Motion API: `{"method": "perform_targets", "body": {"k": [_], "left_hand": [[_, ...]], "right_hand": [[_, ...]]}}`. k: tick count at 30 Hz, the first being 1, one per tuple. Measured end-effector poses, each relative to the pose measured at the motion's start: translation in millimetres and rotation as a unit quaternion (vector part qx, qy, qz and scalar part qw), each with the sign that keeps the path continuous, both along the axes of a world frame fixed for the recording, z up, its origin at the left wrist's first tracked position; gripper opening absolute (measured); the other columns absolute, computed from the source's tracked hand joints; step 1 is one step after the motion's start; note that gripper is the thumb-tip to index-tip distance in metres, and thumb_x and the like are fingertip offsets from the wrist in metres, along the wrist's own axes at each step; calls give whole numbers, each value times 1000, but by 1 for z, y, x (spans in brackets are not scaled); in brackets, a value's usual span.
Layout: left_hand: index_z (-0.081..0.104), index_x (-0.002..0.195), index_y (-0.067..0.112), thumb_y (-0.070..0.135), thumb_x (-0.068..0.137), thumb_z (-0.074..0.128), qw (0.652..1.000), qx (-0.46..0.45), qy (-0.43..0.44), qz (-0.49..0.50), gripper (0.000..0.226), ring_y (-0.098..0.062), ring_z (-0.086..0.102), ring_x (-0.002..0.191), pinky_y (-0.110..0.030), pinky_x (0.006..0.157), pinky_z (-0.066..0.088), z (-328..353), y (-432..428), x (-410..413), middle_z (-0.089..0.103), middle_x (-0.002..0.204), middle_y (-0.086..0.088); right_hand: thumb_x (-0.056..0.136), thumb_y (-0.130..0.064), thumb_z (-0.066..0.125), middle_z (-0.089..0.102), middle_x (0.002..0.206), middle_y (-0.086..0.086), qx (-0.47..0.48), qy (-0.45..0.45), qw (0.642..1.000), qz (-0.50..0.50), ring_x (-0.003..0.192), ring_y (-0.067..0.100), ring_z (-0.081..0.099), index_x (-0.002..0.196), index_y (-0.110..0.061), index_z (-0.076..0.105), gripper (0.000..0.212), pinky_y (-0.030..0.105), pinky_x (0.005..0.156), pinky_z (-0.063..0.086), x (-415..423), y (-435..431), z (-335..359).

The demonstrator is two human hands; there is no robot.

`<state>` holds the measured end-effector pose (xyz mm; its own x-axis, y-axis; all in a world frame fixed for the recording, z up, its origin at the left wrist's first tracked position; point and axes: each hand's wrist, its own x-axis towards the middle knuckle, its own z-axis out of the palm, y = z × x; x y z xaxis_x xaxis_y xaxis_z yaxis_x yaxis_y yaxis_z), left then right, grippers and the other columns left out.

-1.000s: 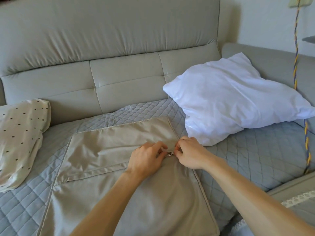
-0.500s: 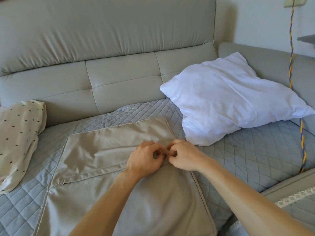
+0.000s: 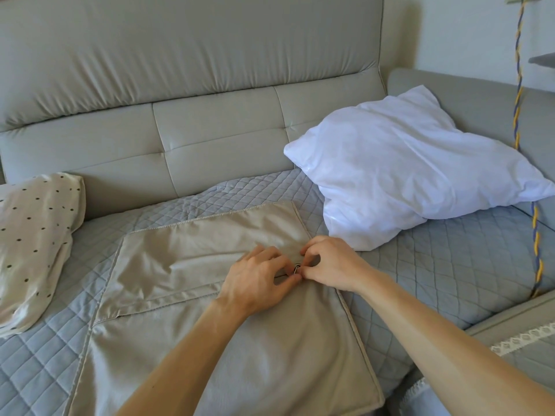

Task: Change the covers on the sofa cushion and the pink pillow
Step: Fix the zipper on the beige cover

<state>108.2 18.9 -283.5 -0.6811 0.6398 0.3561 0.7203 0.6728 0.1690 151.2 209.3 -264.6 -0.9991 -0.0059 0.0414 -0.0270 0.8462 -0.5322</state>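
A flat beige cushion cover lies spread on the sofa seat, its zipper seam running across the middle. Both hands meet at the right end of that seam. My left hand lies on the cover with fingertips pinching the fabric beside the small metal zipper pull. My right hand has curled fingers pinching at the pull and the cover's edge. A bare white cushion insert leans against the sofa back to the right. A cream pillow with dark dots lies at the left.
A grey quilted throw covers the seat. The grey sofa backrest rises behind, and an armrest sits at the right. A yellow-and-blue twisted cord hangs down at the right. Lace-trimmed fabric lies at the lower right.
My hands have stayed at the zipper's right end, fingers working slightly closer around the pull. The view has shifted a little; the cover and pillows have not moved.
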Motion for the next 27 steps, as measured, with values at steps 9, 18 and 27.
{"method": "perform_targets", "body": {"k": [9, 18, 27], "left_hand": [[64, 71, 21, 34, 77, 46, 996, -47, 23, 71, 23, -23, 59, 65, -35, 55, 48, 2, 23, 17, 60, 73, 5], [65, 103, 14, 37, 89, 41, 977, -144, -59, 144, 36, -21, 51, 110, -38, 88, 45, 23, 28, 19, 54, 116, 2], [67, 110, 16, 38, 88, 45, 926, -259, -86, 262, 38, -19, 46, 117, -35, 92, 41, 54, -57, 16, 51, 126, 3]], "right_hand": [[88, -25, 65, 66, 101, -2, 17, 58, 998, -12, 95, 16, 59, 96, -19, 75, 14, 29, 84, 47, 3, -7, 0], [92, -16, 47, 61, 100, 6, 95, 120, 988, -25, 95, 26, 56, 94, -9, 59, 14, 30, 76, 38, 2, -18, -10], [95, -13, 45, 58, 97, 11, 104, 162, 979, -65, 89, 30, 55, 93, -6, 55, 13, 33, 69, 37, 2, -28, -19]]}}
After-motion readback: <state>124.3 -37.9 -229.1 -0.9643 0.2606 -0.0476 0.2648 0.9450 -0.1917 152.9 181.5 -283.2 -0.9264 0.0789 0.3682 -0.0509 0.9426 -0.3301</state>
